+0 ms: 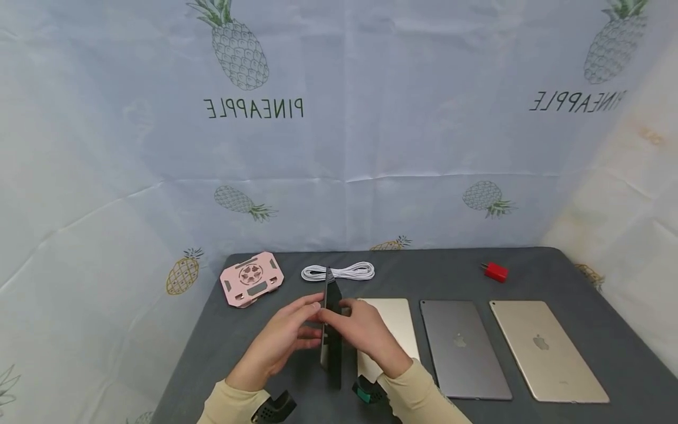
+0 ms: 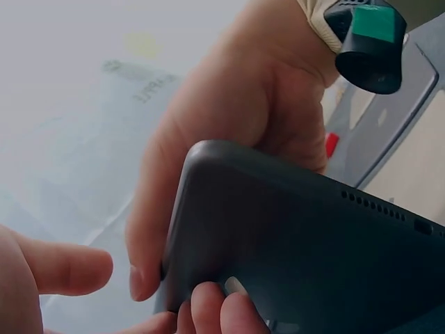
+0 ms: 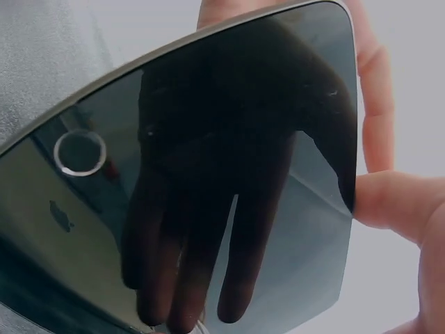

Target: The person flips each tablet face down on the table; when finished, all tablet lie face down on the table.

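Observation:
A dark grey tablet (image 1: 332, 347) stands on edge between my two hands, its black screen (image 3: 208, 139) with a round home button facing my right hand. From the left, my left hand (image 1: 286, 333) holds it, bent fingers (image 2: 212, 306) against the dark back and the thumb apart in the left wrist view. My right hand (image 1: 365, 330) grips the near corner area from the other side, its thumb (image 3: 386, 198) on the tablet's edge. The screen's reflection shows a hand; some of the right fingers are hidden.
Right of my hands lie a gold tablet (image 1: 397, 321) partly under my right arm, a grey tablet (image 1: 463, 347) and another gold tablet (image 1: 545, 350). At the back are a pink folding stand (image 1: 259, 288), a coiled white cable (image 1: 357, 271) and a red plug charger (image 1: 497, 272).

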Demonstrator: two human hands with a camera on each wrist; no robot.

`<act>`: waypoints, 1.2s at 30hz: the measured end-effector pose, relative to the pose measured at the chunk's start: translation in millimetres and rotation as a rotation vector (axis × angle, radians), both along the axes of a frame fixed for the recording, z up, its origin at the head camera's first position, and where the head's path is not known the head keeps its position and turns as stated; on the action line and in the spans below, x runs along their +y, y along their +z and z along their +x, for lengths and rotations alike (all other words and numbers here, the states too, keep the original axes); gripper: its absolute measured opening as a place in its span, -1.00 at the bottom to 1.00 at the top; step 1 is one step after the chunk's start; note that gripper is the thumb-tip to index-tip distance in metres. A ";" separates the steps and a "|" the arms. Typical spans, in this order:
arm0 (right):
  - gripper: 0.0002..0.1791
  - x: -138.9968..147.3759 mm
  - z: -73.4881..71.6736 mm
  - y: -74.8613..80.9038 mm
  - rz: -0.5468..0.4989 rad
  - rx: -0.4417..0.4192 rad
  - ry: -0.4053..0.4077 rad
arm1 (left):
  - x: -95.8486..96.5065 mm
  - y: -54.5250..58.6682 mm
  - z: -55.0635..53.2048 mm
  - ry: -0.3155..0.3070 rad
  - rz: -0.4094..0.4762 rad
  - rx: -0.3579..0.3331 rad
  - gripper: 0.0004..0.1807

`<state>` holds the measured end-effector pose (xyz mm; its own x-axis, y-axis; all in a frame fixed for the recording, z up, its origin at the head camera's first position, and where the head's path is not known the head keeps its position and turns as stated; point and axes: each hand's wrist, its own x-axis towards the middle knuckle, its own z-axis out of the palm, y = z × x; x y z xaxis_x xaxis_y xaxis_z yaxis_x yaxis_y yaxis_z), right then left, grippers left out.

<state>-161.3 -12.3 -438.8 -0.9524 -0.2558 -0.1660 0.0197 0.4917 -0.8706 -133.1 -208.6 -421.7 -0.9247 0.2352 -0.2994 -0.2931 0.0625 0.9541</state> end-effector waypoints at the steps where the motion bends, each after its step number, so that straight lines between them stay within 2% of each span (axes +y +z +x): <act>1: -0.06 0.4 0.1 1.0 -0.006 0.008 -0.005 | 0.4 0.0 0.1 0.000 0.001 0.003 -0.30; 11: -0.21 12.2 4.1 4.8 -0.169 -0.016 0.004 | 3.0 -8.4 -0.3 0.028 -0.028 0.001 -0.27; 20: -0.34 30.9 4.5 10.5 -0.272 -0.013 0.010 | 3.8 -17.3 -7.0 0.053 -0.069 -0.014 -0.26; 26: -0.41 45.3 4.0 6.2 -0.285 -0.030 -0.024 | 3.2 -28.7 -10.6 0.092 -0.093 -0.057 -0.25; 31: -0.46 53.0 2.5 -2.4 -0.316 -0.024 -0.018 | 1.4 -42.4 -13.3 0.062 -0.102 -0.097 -0.21; 36: -0.45 54.3 2.2 -10.5 -0.380 -0.043 0.016 | -0.1 -46.7 -14.9 0.053 -0.117 -0.117 -0.18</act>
